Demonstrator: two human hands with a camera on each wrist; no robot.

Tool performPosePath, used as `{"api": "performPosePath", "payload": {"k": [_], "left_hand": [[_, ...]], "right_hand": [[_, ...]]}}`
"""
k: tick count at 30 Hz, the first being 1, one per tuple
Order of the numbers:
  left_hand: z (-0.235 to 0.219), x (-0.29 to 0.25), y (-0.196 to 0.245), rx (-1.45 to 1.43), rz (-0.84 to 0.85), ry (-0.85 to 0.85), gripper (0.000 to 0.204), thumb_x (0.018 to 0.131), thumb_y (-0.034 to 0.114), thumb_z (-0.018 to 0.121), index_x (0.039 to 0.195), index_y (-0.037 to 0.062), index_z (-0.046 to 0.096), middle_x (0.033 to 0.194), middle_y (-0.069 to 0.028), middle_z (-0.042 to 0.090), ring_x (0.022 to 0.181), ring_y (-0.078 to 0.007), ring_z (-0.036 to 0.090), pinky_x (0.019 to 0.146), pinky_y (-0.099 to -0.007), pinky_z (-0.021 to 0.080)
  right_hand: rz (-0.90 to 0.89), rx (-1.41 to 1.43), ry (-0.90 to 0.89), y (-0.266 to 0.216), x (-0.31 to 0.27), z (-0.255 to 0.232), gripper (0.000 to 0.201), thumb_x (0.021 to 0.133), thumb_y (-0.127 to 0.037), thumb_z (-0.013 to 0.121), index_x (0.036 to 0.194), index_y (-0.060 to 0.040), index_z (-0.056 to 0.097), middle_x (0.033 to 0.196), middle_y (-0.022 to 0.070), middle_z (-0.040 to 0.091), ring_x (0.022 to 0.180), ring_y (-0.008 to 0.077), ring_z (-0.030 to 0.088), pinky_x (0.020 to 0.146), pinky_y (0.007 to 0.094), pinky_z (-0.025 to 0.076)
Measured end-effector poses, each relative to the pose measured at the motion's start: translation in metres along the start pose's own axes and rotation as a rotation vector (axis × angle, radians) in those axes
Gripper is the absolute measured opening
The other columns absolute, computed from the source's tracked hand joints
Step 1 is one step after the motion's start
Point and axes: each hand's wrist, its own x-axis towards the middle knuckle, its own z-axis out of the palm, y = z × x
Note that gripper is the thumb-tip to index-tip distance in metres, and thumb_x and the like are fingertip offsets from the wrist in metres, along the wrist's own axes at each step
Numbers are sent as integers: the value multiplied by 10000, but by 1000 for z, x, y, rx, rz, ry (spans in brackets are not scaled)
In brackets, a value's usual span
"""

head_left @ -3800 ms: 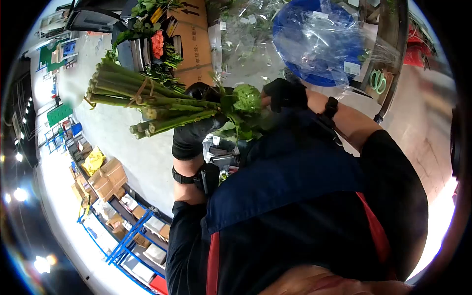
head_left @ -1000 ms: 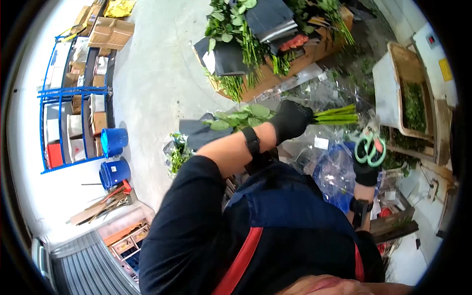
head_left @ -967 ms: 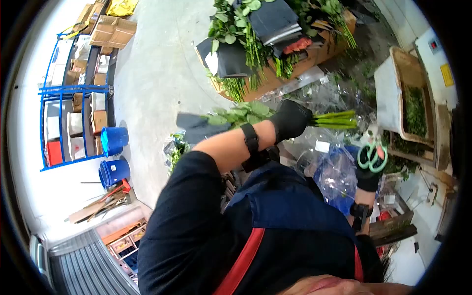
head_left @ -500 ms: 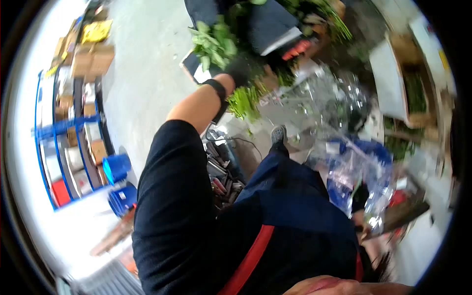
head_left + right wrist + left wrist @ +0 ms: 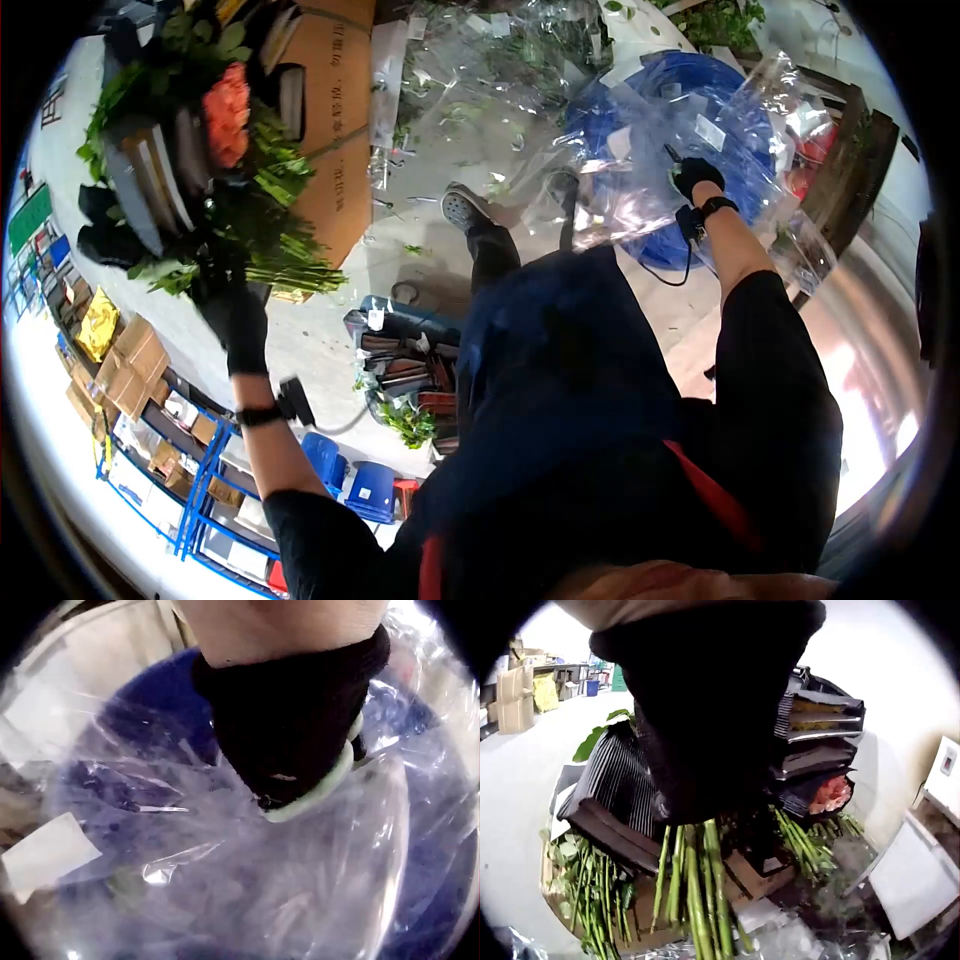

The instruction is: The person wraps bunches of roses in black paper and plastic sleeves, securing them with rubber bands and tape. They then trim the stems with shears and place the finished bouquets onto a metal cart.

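Observation:
At the pile of wrapped flower bundles, my black-gloved left hand [image 5: 235, 325] reaches in from below. In the left wrist view, green stems [image 5: 697, 892] come out below the left glove [image 5: 712, 712], which grips them; its fingers and the top of the bunch are hidden. A dark ribbed wrapper [image 5: 626, 784] lies beside that hand, and a coral flower head [image 5: 830, 794] shows to the right. My right hand [image 5: 697, 178] is over a blue tub [image 5: 655, 85] heaped with clear plastic. It holds scissors, whose pale green handle [image 5: 334, 780] curves round the glove [image 5: 289, 727].
A cardboard box [image 5: 345, 120] lies under the bundles. Wrapped flowers [image 5: 405, 375] stand in a container near my legs. Clear plastic and leaf scraps litter the floor. A wooden frame [image 5: 850, 170] is beyond the tub, and shelving [image 5: 200, 490] stands at lower left.
My left hand has moved from above the floor plastic to the flower pile. The scissors in my right hand have moved over the blue tub. The head view has turned.

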Motion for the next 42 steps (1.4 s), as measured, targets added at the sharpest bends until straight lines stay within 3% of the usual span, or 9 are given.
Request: {"api": "performPosePath", "payload": {"k": [5, 7, 14, 20, 23, 25, 28, 38, 42], "left_hand": [[-13, -36, 85, -87, -126, 211, 503, 771, 123, 577, 1272, 114, 532, 1315, -102, 505, 1272, -334, 400, 1064, -487, 279], [-8, -55, 124, -154, -148, 208, 462, 796, 134, 596, 1253, 92, 543, 1287, -131, 519, 1256, -332, 420, 1055, -473, 302], [-2, -162, 192, -408, -396, -46, 505, 770, 97, 633, 1264, 100, 526, 1248, -150, 544, 1206, -354, 464, 1025, -451, 353], [-21, -327, 222, -547, -827, -155, 355, 703, 188, 675, 1045, 106, 631, 983, -146, 638, 914, -340, 603, 799, -406, 491], [-29, -401, 246, -584, -1024, -307, 377, 673, 256, 701, 1030, 146, 646, 908, -125, 653, 860, -336, 618, 753, -416, 501], [-31, -438, 265, -667, -1172, -353, 376, 671, 269, 699, 1033, 177, 654, 885, -119, 665, 822, -331, 635, 719, -418, 510], [-24, -485, 299, -738, -1367, -427, 368, 694, 332, 698, 1034, 193, 662, 916, -101, 678, 829, -314, 644, 723, -410, 515], [63, -640, 289, -748, -1726, 24, 256, 780, 237, 674, 974, 70, 681, 942, -139, 673, 889, -279, 651, 796, -360, 508], [134, -717, 236, -713, -1622, 64, 219, 790, 226, 658, 961, 93, 689, 935, -126, 674, 859, -277, 652, 763, -366, 518]], "right_hand": [[-235, -49, 127, 79, 125, 163, 417, 857, -335, 478, 1212, -141, 579, 1173, 191, 586, 1068, 375, 569, 916, 457, 454], [-143, -39, -250, 24, 123, 115, 424, 886, -348, 468, 1231, -115, 545, 1185, 192, 572, 1067, 379, 557, 905, 451, 454], [-429, -65, -53, 15, 134, 144, 356, 896, -352, 510, 1085, -60, 585, 1069, 164, 613, 979, 303, 594, 832, 400, 480], [-536, -25, -29, 68, 66, 46, 354, 905, -355, 546, 960, -13, 619, 969, 139, 648, 904, 239, 625, 770, 357, 501], [-536, 1269, -51, 102, 48, 50, 257, 887, -175, 618, 1087, -16, 590, 1000, 79, 616, 858, 172, 582, 752, 303, 495], [-502, 1392, -194, 96, 25, 21, 342, 886, -44, 569, 1223, -10, 516, 1130, 87, 548, 960, 161, 525, 843, 295, 465], [-796, 543, 51, 11, -74, -43, 449, 880, -51, 603, 1307, -9, 471, 1099, 90, 568, 903, 156, 534, 825, 270, 464], [-739, 561, -324, -119, -62, 28, 424, 878, -93, 592, 1281, -28, 476, 1059, 75, 573, 890, 155, 543, 770, 278, 460], [-1085, 44, -340, -240, -236, 42, 587, 801, -53, 591, 1347, -5, 381, 1243, 121, 525, 1150, 233, 498, 990, 333, 365]]}}
